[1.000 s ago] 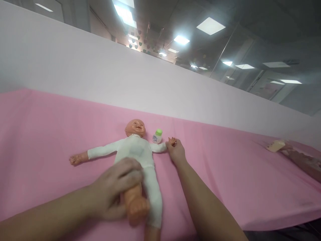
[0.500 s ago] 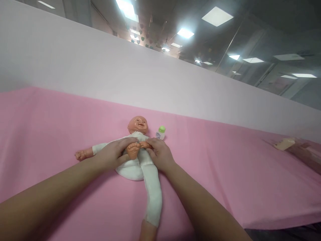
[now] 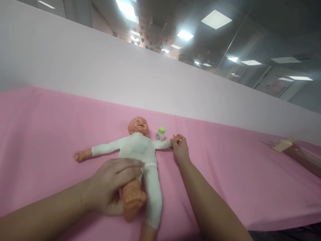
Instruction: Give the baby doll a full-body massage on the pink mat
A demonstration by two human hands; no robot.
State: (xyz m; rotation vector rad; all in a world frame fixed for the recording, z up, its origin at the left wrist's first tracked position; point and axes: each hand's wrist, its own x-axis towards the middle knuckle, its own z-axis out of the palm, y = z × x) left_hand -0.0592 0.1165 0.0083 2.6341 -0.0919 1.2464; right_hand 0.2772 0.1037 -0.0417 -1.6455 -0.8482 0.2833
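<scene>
A baby doll (image 3: 137, 149) with a white cloth body lies on its back, head away from me. My left hand (image 3: 114, 182) is wrapped round one lower leg, just behind the doll's foot (image 3: 133, 199), which points toward me. Out to the right, my right hand (image 3: 181, 149) pinches the doll's hand (image 3: 176, 137) between thumb and fingers, its arm stretched sideways. The doll's other arm (image 3: 104, 148) lies extended to the left, and its other leg (image 3: 152, 197) runs straight toward me. A small clear bottle with a green cap (image 3: 161, 133) is beside the doll's head.
A pink sheet (image 3: 213, 187) covers the surface under the doll. A white low wall (image 3: 150, 87) runs along the back with glass above it. At the far right lies a pale, blurred object (image 3: 282, 145) with a brownish length behind it.
My left hand has brought the doll's foot down toward me from its chest. My right hand has moved right with the doll's hand, spreading that arm outward.
</scene>
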